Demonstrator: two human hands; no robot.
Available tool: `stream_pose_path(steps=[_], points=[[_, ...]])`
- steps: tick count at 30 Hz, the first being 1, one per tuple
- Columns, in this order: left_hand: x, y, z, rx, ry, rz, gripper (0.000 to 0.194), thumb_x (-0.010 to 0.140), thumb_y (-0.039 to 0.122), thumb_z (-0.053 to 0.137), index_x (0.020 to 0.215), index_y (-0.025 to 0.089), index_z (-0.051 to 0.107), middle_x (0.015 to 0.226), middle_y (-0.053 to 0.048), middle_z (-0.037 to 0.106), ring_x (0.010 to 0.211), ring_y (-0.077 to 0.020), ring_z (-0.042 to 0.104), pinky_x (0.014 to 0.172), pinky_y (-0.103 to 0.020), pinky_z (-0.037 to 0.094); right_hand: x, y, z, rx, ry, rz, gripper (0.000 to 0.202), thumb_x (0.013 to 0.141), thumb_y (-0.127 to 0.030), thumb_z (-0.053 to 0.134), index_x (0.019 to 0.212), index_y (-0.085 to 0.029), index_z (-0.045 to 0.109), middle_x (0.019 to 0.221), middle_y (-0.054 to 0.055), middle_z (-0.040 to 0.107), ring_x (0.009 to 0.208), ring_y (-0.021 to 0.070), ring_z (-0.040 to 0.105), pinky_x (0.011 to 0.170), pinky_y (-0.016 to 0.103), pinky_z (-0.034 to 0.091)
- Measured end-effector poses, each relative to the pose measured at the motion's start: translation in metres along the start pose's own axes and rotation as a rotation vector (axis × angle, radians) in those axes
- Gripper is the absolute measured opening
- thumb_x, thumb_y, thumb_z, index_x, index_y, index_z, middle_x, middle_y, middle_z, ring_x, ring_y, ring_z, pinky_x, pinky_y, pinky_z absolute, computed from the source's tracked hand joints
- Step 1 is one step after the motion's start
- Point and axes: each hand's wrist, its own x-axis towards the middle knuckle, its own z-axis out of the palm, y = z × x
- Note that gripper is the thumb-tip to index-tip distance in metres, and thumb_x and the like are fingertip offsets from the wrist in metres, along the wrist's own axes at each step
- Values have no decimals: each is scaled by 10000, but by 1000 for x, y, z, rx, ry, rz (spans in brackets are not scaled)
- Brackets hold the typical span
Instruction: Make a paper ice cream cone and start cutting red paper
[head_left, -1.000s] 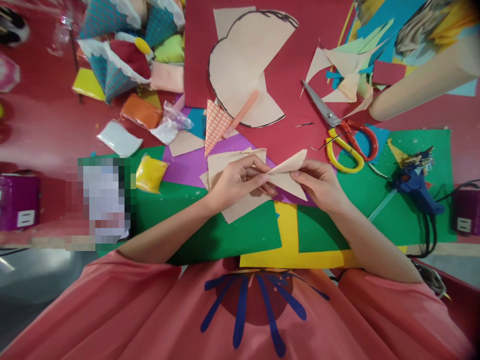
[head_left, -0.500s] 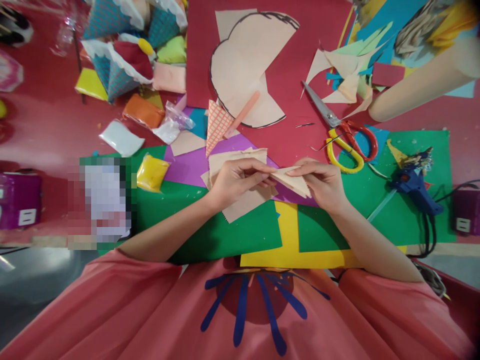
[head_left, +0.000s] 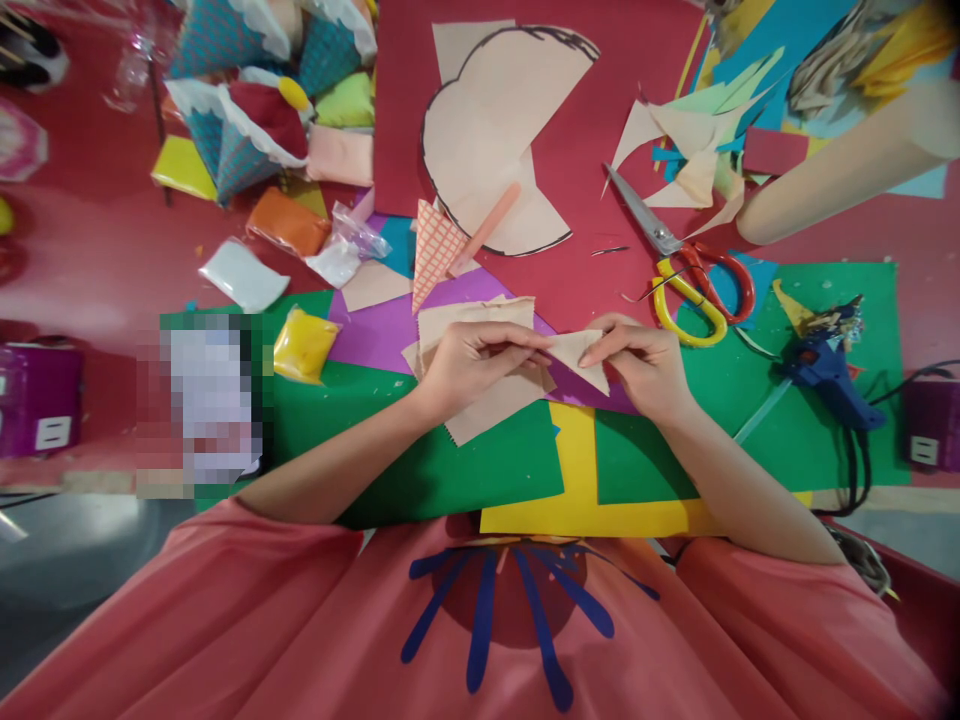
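Observation:
Between my two hands is a small beige paper cone (head_left: 582, 357), its point toward the left. My left hand (head_left: 476, 365) pinches the pointed end. At the wider end, the thumb and fingers of my right hand (head_left: 637, 362) grip the paper's side. Under my left hand lie beige paper pieces (head_left: 480, 405) with zigzag edges, on purple and green sheets. Just above them rests an orange-checked paper cone (head_left: 436, 248) beside a peach strip (head_left: 491, 222). A large beige paper cutout (head_left: 487, 130) with a black outline lies farther back.
Scissors (head_left: 664, 240) with red and yellow handles lie open, right of centre. Farther right are a blue glue gun (head_left: 832, 370) and a beige paper tube (head_left: 840, 175). Clay packets, such as a yellow packet (head_left: 304, 345), and decorated paper cones (head_left: 240, 130) sit at left.
The paper cone has turned in my fingers, and its wide end now shows a flatter triangular face. My right hand's fingers have shifted slightly on it; my left hand stays nearly still.

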Motion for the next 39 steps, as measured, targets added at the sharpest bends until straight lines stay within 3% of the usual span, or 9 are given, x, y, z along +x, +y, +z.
stream_pose_path(steps=[4,9,13,16,19,23,27,36,39], points=[[0,1,0,-35,-44,-88,433,775,530,717,1019,172,719,826,-34,774,732,-149,757,655,-197,625,0,-2,1,-10,-24,-26,311,737,-53,509,617,-245,722,776,3,694,751,137,609,686,284,478],[1,-4,1,35,-140,-198,457,760,572,709,937,150,721,857,-46,767,703,-145,749,657,-199,621,-2,-3,3,-51,-91,-33,303,753,-66,493,612,-239,698,844,-1,716,787,143,640,718,295,496],[1,-8,1,76,-102,-158,418,758,541,725,887,143,728,814,-40,760,717,-137,738,656,-191,605,-3,-3,5,-37,-70,41,225,808,-129,502,671,-220,655,907,9,721,866,155,661,796,310,504],[1,-9,0,84,-73,-116,394,763,511,733,913,148,738,824,-36,766,711,-131,733,664,-195,605,-5,-3,9,139,-20,127,44,876,-259,545,866,-235,581,932,5,716,872,145,666,786,293,508],[-1,-9,1,124,-59,-44,336,784,469,730,927,165,742,890,-34,773,795,-133,739,729,-192,603,-6,-5,14,163,-73,152,277,818,-373,682,1021,-252,538,895,-3,694,726,122,630,622,242,481],[-4,-8,3,98,-74,-49,357,773,491,735,913,163,732,879,-35,769,785,-151,745,749,-232,616,-6,-5,15,-41,-114,136,219,823,-398,691,898,-204,624,754,-11,643,626,99,554,561,232,424],[-6,-4,5,31,-39,-68,399,730,508,766,896,147,735,847,-46,771,758,-174,754,758,-271,627,-7,-2,11,-71,-67,58,175,848,-371,672,877,-199,656,780,-6,663,671,106,573,605,247,436],[-8,-3,-6,490,29,303,125,812,363,723,802,251,776,822,-15,788,737,-148,743,663,-212,553,-10,-2,11,-39,-76,-2,117,862,-336,674,884,-222,679,841,-3,690,753,117,621,681,264,467],[-9,-4,-9,579,16,363,141,835,379,691,786,271,768,783,-10,783,714,-149,736,650,-224,530,-10,-3,11,-50,-77,12,129,856,-346,680,881,-220,677,826,-9,686,718,106,604,652,248,454]])
